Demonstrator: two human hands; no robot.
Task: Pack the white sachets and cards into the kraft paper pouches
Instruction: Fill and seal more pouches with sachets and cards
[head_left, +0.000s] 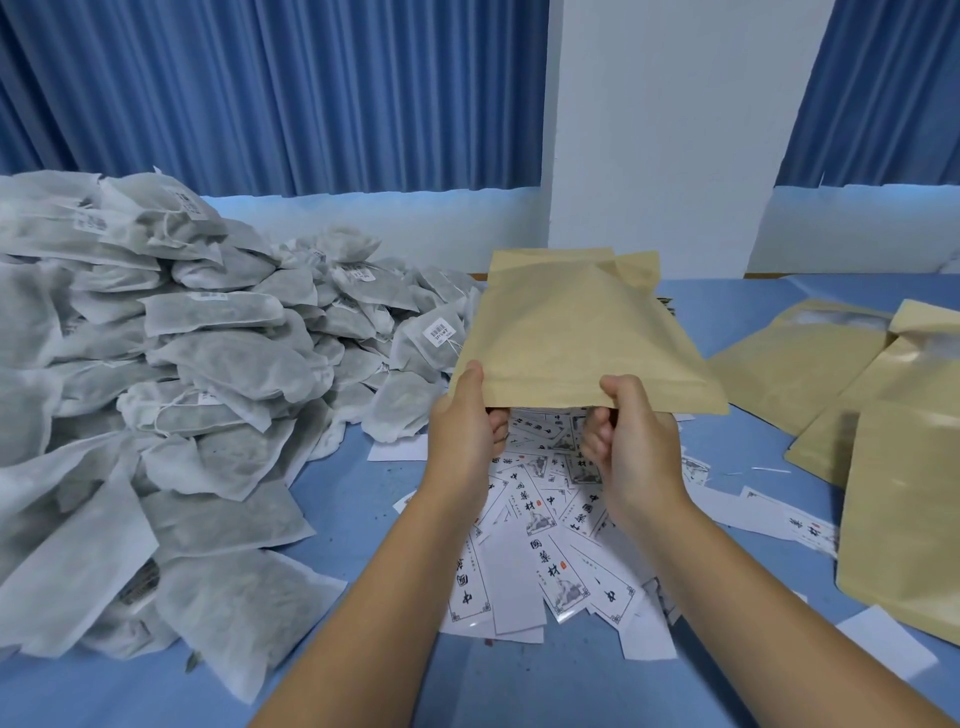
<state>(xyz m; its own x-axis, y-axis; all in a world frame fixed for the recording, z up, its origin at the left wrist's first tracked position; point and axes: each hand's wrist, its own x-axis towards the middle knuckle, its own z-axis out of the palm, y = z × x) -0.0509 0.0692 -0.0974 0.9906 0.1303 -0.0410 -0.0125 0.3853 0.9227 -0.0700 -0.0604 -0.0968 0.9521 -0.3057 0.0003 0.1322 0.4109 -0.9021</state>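
Kraft pouch (576, 332) held up at frame centre, near edge gripped at both corners: left hand (465, 431) and right hand (636, 447) each pinch it, thumb on top, fingers curled under. Printed cards (540, 525) scattered on blue table (493, 686) below. Sachet pile (171, 364) at left, more pouches (852, 395) at right.

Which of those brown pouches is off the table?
The kraft pouch gripped by both hands, left and right; the other pouches lie flat at right.
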